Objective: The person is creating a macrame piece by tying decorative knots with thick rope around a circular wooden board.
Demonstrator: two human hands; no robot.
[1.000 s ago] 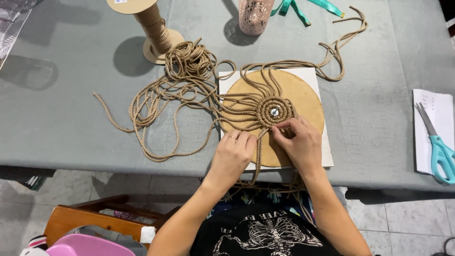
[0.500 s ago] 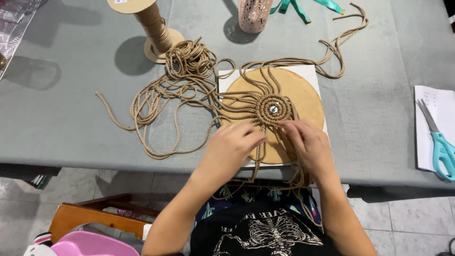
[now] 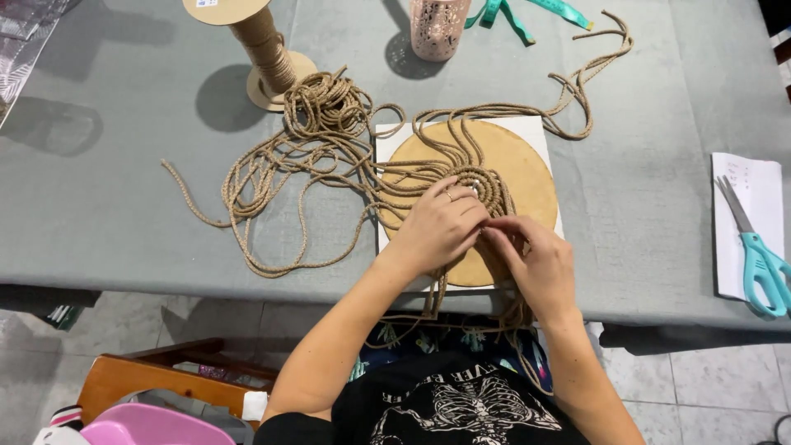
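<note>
- Two hands meet over the coiled tan cord rosette (image 3: 488, 188) that lies on the round tan cork disc (image 3: 519, 177), itself on a white square board (image 3: 387, 140) near the front edge of the counter (image 3: 124, 181).
- The left hand (image 3: 441, 227) lies palm down over the near left part of the disc, fingers curled onto the cords; it has slid up and to the right from where it was a second ago, nearer the rosette's centre.
- The right hand (image 3: 535, 259) pinches a cord with its fingertips just under the left hand's fingers; it has dropped lower and turned inward. Both hands are closed on cords, so the work appears to have moved to a strand at the rosette's near side.
- Loose cord ends hang over the counter's front edge towards the lap.
- A tangled heap of tan braided cord (image 3: 313, 140) spreads left of the board, and another bundle trails to the upper right.
- A cardboard spool wound with the same cord (image 3: 264, 49) stands behind the heap.
- A pink perforated cup (image 3: 435, 29) and a teal ribbon (image 3: 527, 10) sit at the far edge.
- Teal-handled scissors (image 3: 754, 247) rest on a white paper sheet (image 3: 746, 177) well apart to the right.
</note>
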